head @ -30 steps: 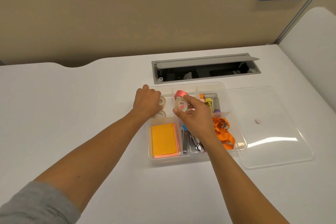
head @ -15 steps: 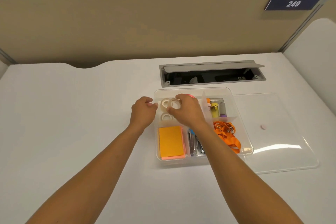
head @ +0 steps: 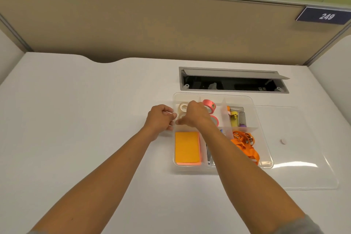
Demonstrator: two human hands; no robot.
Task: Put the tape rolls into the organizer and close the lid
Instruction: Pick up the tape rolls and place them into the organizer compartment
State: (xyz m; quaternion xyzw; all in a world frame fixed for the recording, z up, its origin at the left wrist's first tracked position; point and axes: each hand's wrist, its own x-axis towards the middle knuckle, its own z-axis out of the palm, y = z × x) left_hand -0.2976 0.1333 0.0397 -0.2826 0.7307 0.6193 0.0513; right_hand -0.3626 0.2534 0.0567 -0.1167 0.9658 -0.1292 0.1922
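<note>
The clear organizer (head: 212, 94) sits open on the white desk. Its clear lid (head: 296, 148) lies flat beside it on the right. A white tape roll (head: 182, 107) stands in the far left compartment, with a second white roll partly hidden under my right hand (head: 195, 115). That hand reaches down into the compartment, fingers closed around the hidden roll. Two pink tape rolls (head: 209, 105) sit in the compartment to the right. My left hand (head: 160, 118) is curled shut against the organizer's outer left wall, holding nothing I can see.
Orange sticky notes (head: 187, 147), an orange lanyard (head: 245, 143), markers (head: 234, 118) and metal tools fill the other compartments. An open cable hatch (head: 233, 81) lies just behind the organizer. A beige partition closes the desk's far edge, and white panels flank it.
My right hand brought the white roll left from the middle compartment and lowered it into the far left one. My left hand left that compartment and now rests outside the wall.
</note>
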